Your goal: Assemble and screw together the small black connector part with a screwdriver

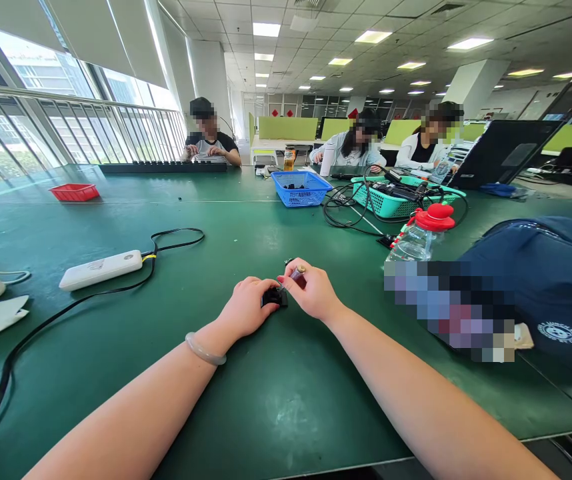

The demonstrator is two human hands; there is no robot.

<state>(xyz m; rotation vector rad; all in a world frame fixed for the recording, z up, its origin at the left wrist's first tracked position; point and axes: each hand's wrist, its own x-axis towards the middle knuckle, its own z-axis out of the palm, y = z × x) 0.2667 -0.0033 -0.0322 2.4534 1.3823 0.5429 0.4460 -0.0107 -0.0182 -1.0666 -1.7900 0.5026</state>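
Observation:
Near the middle of the green table, my left hand [249,303] is closed on a small black plastic part [281,297], pressing it to the tabletop. Its exact kind is hard to make out. Just to the right, my right hand [313,290] grips what looks like a small screwdriver [298,273] with a brownish see-through handle. The tool slants down toward the black part, and its tip is mostly hidden by my fingers. A small dark piece [289,261] shows just beyond my right fingers.
A white power strip [101,269] with a black cord lies left. Ahead are a red tray [75,193], a blue basket [301,189] and a green basket [386,204] of cables. A clear bottle [419,240] and navy bag [551,287] stand right. Several people sit beyond.

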